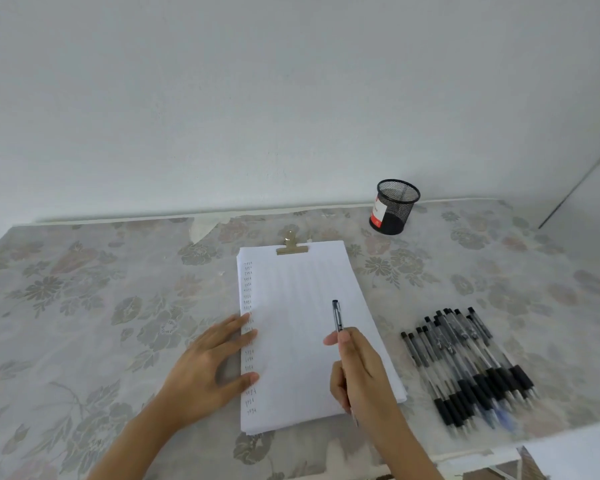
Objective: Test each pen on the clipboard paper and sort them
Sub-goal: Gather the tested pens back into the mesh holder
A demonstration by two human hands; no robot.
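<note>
A clipboard with white paper (302,306) lies in the middle of the table, held by a brass clip (291,247). A column of small ink marks runs down the paper's left margin. My left hand (212,362) rests flat on the paper's left edge, fingers spread. Over the paper's lower right part, my right hand (357,372) grips a black pen (337,315), its top end pointing away from me; the tip is hidden by the hand. A pile of several black pens (471,365) lies on the table right of the clipboard.
A black mesh pen cup (394,206) with a red-and-white label stands at the back right by the wall. The floral tablecloth (84,306) covers the table. The table's front right corner (520,445) is close to the pen pile.
</note>
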